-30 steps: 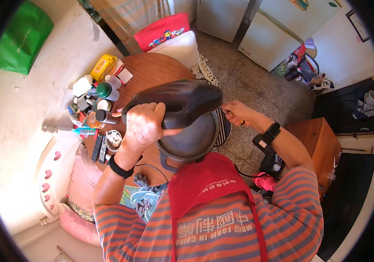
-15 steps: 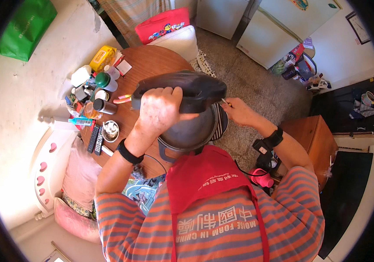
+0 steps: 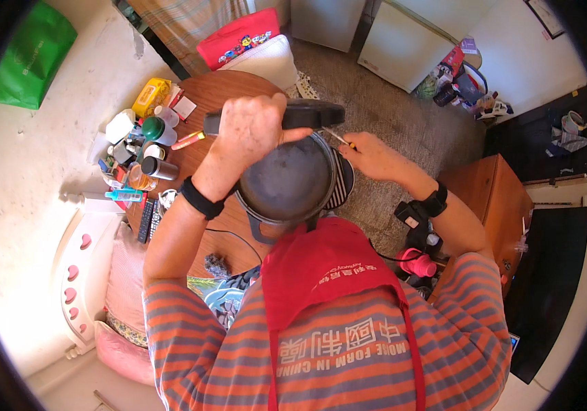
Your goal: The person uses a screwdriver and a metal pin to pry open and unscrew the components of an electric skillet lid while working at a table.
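My left hand (image 3: 252,127) is closed round a thick black lid-like part (image 3: 317,115), holding it nearly edge-on over a dark round pot (image 3: 286,179). In my right hand (image 3: 377,157) is a screwdriver (image 3: 336,136) with a thin metal shaft and a bit of yellow showing at the handle. Its shaft slants up to the right end of the black part; whether the tip touches a screw is too small to tell. The pot sits on the wooden table (image 3: 238,83) close to my red apron (image 3: 327,264), its inside in view and one side handle pointing toward me.
Bottles, a green-lidded jar (image 3: 158,130), a yellow packet (image 3: 151,96) and remotes (image 3: 146,220) crowd the table's left side. A cord (image 3: 235,236) runs by the pot. A chair with a red back cover (image 3: 238,38) stands beyond; a wooden cabinet (image 3: 481,198) is at the right.
The black part has tipped to a thinner, edge-on angle and risen away from the pot, uncovering more of its inside. My right hand has moved slightly, and more screwdriver shaft shows.
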`<state>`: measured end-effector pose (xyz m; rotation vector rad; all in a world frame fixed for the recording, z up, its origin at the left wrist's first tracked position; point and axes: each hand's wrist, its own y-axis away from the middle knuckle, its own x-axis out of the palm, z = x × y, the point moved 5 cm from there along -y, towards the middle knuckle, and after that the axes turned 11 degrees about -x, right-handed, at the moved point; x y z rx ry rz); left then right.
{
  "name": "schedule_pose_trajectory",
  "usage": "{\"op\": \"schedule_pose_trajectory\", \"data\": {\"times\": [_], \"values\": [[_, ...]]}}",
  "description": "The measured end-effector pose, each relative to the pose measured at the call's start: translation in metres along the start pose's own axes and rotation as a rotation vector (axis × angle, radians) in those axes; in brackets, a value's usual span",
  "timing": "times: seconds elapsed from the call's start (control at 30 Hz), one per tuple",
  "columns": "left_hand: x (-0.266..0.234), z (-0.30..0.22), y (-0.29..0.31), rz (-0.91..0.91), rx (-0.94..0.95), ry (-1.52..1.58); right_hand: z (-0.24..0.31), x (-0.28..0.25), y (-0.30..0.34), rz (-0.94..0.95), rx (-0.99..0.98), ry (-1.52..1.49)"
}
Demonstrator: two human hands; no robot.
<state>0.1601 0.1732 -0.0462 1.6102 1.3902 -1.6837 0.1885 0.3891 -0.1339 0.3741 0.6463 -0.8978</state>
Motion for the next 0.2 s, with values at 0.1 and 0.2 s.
{"op": "schedule_pose_trajectory", "data": {"times": [0.1,0.2], "values": [[0.002,0.006,-0.008,-0.016,0.028,-0.035,-0.002,-0.005,0.005,0.016,0.06,-0.031],[0.001,0.006,-0.017,0.027,0.033,-0.043,0.009,-0.012,0.008,0.01,0.232,-0.103]]}}
